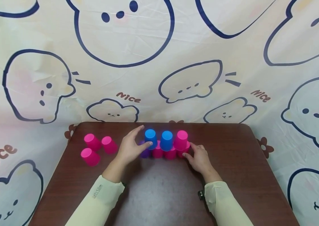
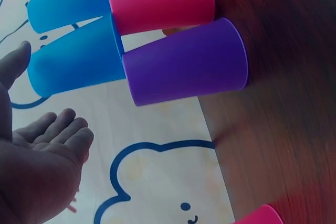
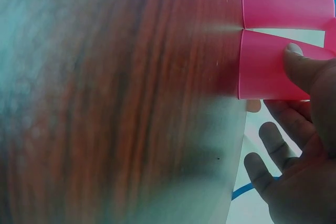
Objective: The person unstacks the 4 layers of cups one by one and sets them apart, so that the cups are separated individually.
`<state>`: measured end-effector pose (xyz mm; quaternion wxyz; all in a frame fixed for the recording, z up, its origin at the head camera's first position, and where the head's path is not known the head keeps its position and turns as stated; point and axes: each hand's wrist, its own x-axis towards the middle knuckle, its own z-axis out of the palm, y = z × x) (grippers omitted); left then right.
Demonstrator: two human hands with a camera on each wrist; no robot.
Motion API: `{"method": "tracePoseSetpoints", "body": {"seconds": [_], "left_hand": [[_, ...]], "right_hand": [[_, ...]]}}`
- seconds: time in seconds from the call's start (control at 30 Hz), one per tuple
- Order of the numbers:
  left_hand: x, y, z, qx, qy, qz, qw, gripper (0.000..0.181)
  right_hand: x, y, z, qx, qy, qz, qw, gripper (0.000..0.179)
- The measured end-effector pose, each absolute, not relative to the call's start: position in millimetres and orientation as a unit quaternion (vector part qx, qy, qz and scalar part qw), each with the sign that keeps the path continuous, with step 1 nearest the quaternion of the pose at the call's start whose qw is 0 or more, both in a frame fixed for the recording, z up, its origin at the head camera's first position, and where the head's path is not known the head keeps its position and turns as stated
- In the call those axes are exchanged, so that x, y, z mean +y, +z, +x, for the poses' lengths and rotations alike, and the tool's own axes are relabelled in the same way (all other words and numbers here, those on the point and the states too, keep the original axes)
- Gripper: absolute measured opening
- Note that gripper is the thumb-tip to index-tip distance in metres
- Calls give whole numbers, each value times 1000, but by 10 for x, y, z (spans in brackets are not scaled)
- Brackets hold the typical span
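Upside-down cups stand in two tiers near the table's far edge. Below are a purple cup (image 2: 186, 61) at the left end and three pink ones. Above sit a left blue cup (image 1: 150, 138), another blue cup (image 1: 166, 140) and an upper pink cup (image 1: 181, 140). My left hand (image 1: 129, 147) is spread beside the left blue cup; in the left wrist view its fingers look apart from the cups. My right hand (image 1: 200, 158) holds the lower right pink cup (image 3: 268, 66), thumb on its near face and index finger passing behind, where its tip is hidden.
Three more pink cups (image 1: 90, 157) stand upside down at the table's left. The brown table (image 1: 159, 194) meets a patterned cloth (image 1: 148, 81) hanging behind and at both sides.
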<state>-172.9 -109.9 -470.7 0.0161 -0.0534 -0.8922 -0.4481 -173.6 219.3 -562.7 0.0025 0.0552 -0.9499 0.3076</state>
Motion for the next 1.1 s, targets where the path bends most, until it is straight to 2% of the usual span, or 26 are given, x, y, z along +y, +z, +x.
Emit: {"method": "tracePoseSetpoints", "body": {"seconds": [1.1], "left_hand": [[-902,-4764,-1785,-890,-453,-37,26,65]], "right_hand": [[2188,-5612,-1729,-951,304,57,8,67]]}}
